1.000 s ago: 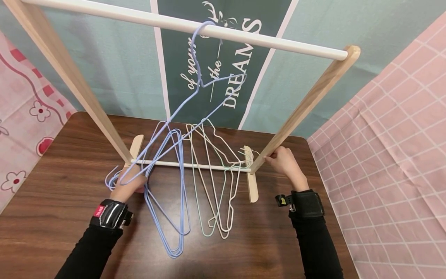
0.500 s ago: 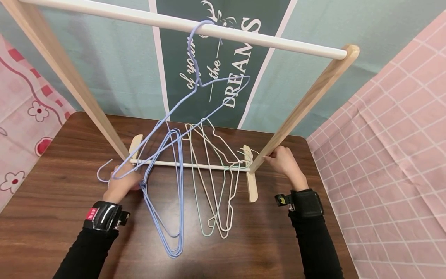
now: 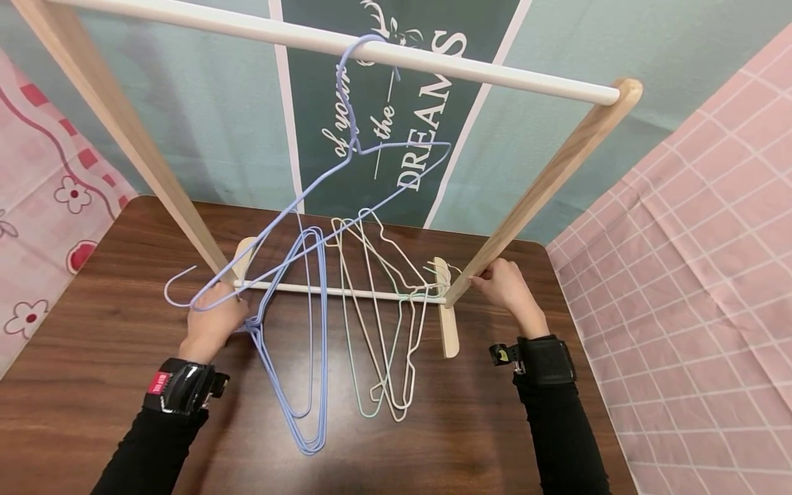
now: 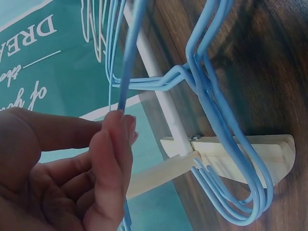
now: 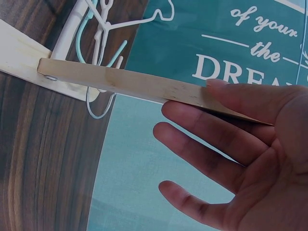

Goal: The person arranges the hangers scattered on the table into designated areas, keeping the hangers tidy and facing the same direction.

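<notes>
In the head view, my left hand (image 3: pixel 213 323) pinches a blue wire hanger (image 3: pixel 166 287) near its neck, with its hook sticking out to the left. The left wrist view shows thumb and fingertips together on the blue wire. Right beside lies a bunch of similar blue hangers (image 4: pixel 204 91), their hooks turned toward the rack's left foot. Another blue hanger (image 3: pixel 353 141) hangs from the rack's top bar (image 3: pixel 507 72), its lower corner overlapping my left hand. My right hand (image 3: pixel 504 285) holds the rack's right wooden post (image 5: pixel 120 79) between thumb and index finger, other fingers spread.
White and pale green hangers (image 3: pixel 376 309) lie across the rack's low white rail (image 3: pixel 287 287), hooks near the right foot (image 3: pixel 449 333). All stand on a brown wooden table (image 3: pixel 495 426). A teal and green curtain hangs behind, with pink cloths at both sides.
My left hand has shifted slightly left, drawing one blue hanger's hook away from the bunch. The hanging blue hanger has turned a little on the bar. My right hand stays put.
</notes>
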### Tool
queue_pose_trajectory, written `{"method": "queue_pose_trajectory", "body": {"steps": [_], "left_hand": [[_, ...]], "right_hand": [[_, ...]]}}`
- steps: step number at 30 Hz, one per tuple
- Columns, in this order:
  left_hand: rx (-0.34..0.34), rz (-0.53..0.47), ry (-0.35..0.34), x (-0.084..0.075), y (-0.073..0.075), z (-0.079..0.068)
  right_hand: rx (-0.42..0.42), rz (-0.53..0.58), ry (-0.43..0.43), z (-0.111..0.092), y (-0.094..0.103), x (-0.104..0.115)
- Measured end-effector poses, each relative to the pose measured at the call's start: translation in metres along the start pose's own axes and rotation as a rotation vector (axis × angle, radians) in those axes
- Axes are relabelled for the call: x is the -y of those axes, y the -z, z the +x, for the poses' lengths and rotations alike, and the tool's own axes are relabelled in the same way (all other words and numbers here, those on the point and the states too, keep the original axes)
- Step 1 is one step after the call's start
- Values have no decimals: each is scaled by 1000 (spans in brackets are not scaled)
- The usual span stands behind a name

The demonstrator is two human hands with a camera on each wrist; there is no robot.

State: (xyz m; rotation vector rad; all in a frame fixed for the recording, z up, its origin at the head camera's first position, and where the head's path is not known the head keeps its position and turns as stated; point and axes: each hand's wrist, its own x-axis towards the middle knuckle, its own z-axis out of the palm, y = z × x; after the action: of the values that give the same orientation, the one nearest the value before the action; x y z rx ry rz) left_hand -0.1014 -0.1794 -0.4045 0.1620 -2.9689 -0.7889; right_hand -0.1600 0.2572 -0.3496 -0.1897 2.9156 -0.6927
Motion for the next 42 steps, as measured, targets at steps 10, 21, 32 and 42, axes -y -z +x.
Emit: {"method": "queue_pose_trajectory", "body": {"steps": [10,21,32,42], "left_hand": [[-56,23,-23,-9,-2,-7],[-263,-39,-85,-15,-4,-10],[-230,-232,-61,-24,-2,-12],[144,-656,69,-2,-10,4]], "right_hand": [[-13,1,2,1,-1,-2],[-6,3,-3,2,0,-1],[-10,-2,-8,1,2,1],[-10,-9,-8,2,2,2]]}}
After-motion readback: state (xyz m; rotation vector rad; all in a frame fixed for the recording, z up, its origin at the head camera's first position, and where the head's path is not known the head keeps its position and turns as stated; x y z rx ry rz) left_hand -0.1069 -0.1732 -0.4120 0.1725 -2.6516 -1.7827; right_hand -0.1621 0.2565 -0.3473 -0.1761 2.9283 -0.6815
